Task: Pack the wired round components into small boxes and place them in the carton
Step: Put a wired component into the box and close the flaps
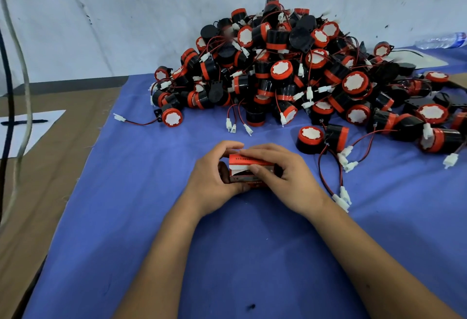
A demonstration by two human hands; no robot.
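Holding a small red and white box (249, 170) between them, both hands work just above the blue cloth (151, 205) that covers the counter. The left hand (214, 179) wraps the left end of the box, its fingers curled over the top edge and its thumb under the near side, so its grip is closed around the box. The right hand (283, 174) grasps the right end of the box; its fingers lie along the top and its thumb (255, 168) presses on the white flap at the front face. Whether a component is inside the box cannot be seen.

Behind the box, a large pile of wired round components (290, 71) lies on the cloth against the pale wall (126, 15). Each one is black with a red ring and a white face, and has red and black wires ending in a white plug. One loose component (310, 139) lies just to the right of the box, behind the right hand, and its wires run down beside the right wrist.

Far to the left of the box, a white sheet of paper (30, 129) with a black pen (24, 122) on it lies on brown cardboard (50, 167). Far right of the pile, a plastic bottle (442, 40) lies near the wall.
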